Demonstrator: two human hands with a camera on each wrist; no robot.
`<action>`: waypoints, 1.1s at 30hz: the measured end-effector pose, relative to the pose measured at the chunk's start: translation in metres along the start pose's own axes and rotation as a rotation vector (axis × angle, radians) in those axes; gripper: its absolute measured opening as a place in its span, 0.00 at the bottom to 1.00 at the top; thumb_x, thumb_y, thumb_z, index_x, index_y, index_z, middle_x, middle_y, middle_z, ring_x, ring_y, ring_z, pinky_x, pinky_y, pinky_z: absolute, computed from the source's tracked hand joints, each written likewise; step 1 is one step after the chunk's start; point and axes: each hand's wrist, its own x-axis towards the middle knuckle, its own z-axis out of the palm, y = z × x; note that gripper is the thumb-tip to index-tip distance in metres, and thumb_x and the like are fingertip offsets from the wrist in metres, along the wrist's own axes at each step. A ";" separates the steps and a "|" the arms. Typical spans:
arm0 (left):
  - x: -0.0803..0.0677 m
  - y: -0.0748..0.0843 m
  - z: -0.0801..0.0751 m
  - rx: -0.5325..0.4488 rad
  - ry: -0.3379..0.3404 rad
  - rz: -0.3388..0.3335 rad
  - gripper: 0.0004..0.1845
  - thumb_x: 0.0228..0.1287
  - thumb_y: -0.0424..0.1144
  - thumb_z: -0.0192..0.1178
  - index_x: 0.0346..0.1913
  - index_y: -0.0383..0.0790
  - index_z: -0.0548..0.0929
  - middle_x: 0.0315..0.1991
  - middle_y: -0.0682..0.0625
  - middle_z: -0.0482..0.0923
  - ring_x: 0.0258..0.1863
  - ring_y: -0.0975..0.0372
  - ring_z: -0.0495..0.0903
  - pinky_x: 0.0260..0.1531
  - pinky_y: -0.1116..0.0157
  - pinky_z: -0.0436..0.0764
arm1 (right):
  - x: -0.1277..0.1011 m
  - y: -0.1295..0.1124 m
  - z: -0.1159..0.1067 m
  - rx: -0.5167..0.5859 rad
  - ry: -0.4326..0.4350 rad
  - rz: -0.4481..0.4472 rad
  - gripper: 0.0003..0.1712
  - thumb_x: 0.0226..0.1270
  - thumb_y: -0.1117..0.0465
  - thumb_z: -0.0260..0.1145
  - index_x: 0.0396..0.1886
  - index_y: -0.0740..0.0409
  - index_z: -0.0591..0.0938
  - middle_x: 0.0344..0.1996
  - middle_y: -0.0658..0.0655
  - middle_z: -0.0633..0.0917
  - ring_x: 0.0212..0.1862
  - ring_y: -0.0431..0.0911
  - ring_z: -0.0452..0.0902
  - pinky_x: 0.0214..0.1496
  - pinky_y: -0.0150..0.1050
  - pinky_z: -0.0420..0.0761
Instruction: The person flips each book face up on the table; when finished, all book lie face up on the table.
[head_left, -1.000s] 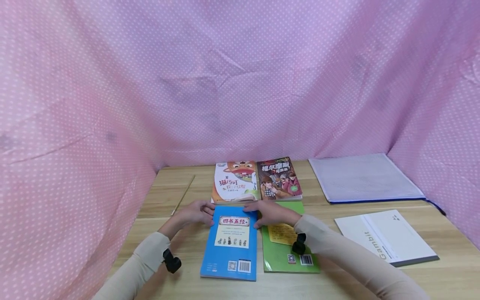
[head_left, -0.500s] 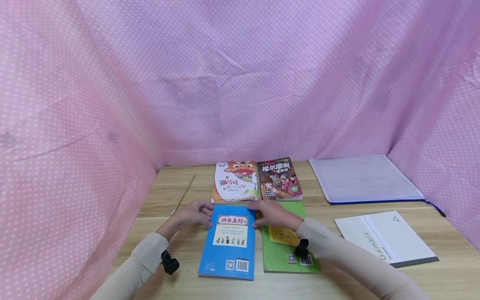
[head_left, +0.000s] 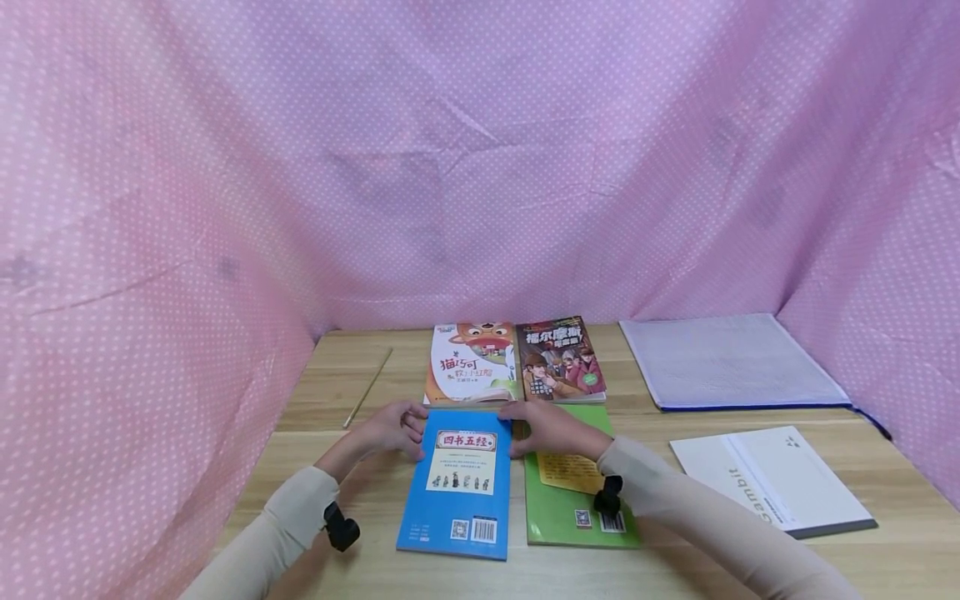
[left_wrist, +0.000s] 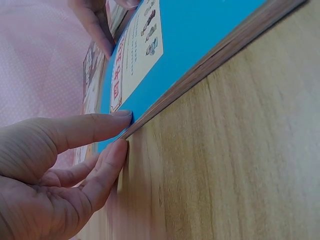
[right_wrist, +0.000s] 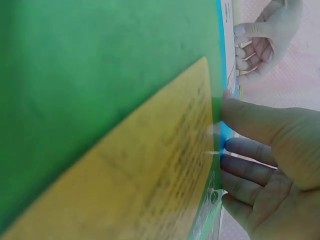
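Observation:
A blue paperback book [head_left: 456, 518] lies back cover up on the wooden table. At its far left corner my left hand [head_left: 388, 428] pinches it. In the left wrist view the left thumb [left_wrist: 95, 127] presses on the cover, with fingertips against the page edge below. My right hand [head_left: 553, 427] holds the far right corner, thumb at the side and forefinger along the far edge. Its forearm passes over a green book [head_left: 551, 521] with a yellow panel, lying right of the blue one with a narrow gap between.
Behind stand a white children's book [head_left: 453, 387] and a dark detective comic [head_left: 566, 371], side by side. To the right lie a white Gambit pad [head_left: 795, 475] and a pale zip folder [head_left: 735, 362]. A thin stick [head_left: 367, 387] lies left. Pink dotted cloth [head_left: 480, 167] hangs around.
The blue book has slid slightly left, both hands keeping at its far corners. Over the last half second there is hardly any movement. The other books stay put.

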 end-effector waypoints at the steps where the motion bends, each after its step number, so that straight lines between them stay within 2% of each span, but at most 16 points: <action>1: 0.000 0.000 0.000 0.001 0.001 -0.001 0.35 0.47 0.23 0.77 0.61 0.31 0.75 0.44 0.42 0.77 0.41 0.56 0.79 0.45 0.64 0.84 | 0.001 0.002 0.000 0.004 -0.001 -0.009 0.37 0.60 0.55 0.78 0.68 0.59 0.78 0.67 0.59 0.79 0.70 0.56 0.73 0.72 0.53 0.75; 7: 0.003 -0.001 0.001 -0.007 0.002 -0.007 0.36 0.45 0.22 0.77 0.60 0.31 0.75 0.44 0.42 0.78 0.41 0.56 0.79 0.43 0.64 0.84 | 0.003 0.004 0.001 -0.010 0.024 -0.033 0.35 0.58 0.59 0.79 0.65 0.60 0.80 0.65 0.60 0.82 0.68 0.56 0.76 0.71 0.53 0.76; 16: 0.001 -0.001 0.001 -0.013 -0.001 -0.006 0.38 0.43 0.21 0.78 0.61 0.32 0.74 0.45 0.43 0.77 0.42 0.56 0.79 0.43 0.64 0.83 | 0.004 0.001 0.003 0.025 0.051 -0.002 0.32 0.59 0.61 0.78 0.64 0.59 0.81 0.62 0.58 0.84 0.64 0.53 0.79 0.67 0.50 0.79; 21: 0.001 -0.001 0.001 -0.006 -0.006 0.001 0.38 0.44 0.22 0.78 0.61 0.31 0.74 0.45 0.43 0.77 0.42 0.56 0.79 0.43 0.65 0.83 | 0.003 -0.002 0.002 0.046 0.059 -0.026 0.30 0.58 0.63 0.78 0.62 0.60 0.82 0.58 0.58 0.86 0.53 0.48 0.81 0.55 0.43 0.84; 26: 0.002 -0.001 0.001 -0.003 -0.008 -0.001 0.38 0.44 0.22 0.78 0.62 0.32 0.74 0.45 0.43 0.77 0.43 0.56 0.79 0.43 0.65 0.83 | 0.002 -0.002 0.002 0.073 0.073 -0.060 0.30 0.58 0.65 0.78 0.61 0.62 0.83 0.54 0.58 0.87 0.42 0.46 0.78 0.42 0.34 0.78; 29: 0.002 -0.002 0.001 -0.007 -0.006 -0.003 0.38 0.43 0.22 0.78 0.62 0.32 0.75 0.45 0.43 0.78 0.43 0.56 0.79 0.43 0.64 0.83 | 0.002 -0.001 0.002 0.071 0.078 -0.066 0.30 0.57 0.65 0.79 0.61 0.62 0.83 0.51 0.57 0.87 0.40 0.46 0.76 0.39 0.32 0.76; 33: 0.001 -0.002 0.002 -0.004 -0.005 -0.001 0.38 0.44 0.22 0.78 0.63 0.31 0.75 0.46 0.42 0.78 0.43 0.56 0.80 0.44 0.64 0.84 | 0.002 -0.002 0.003 0.058 0.077 -0.048 0.30 0.57 0.64 0.79 0.61 0.61 0.83 0.51 0.56 0.87 0.41 0.46 0.76 0.40 0.35 0.77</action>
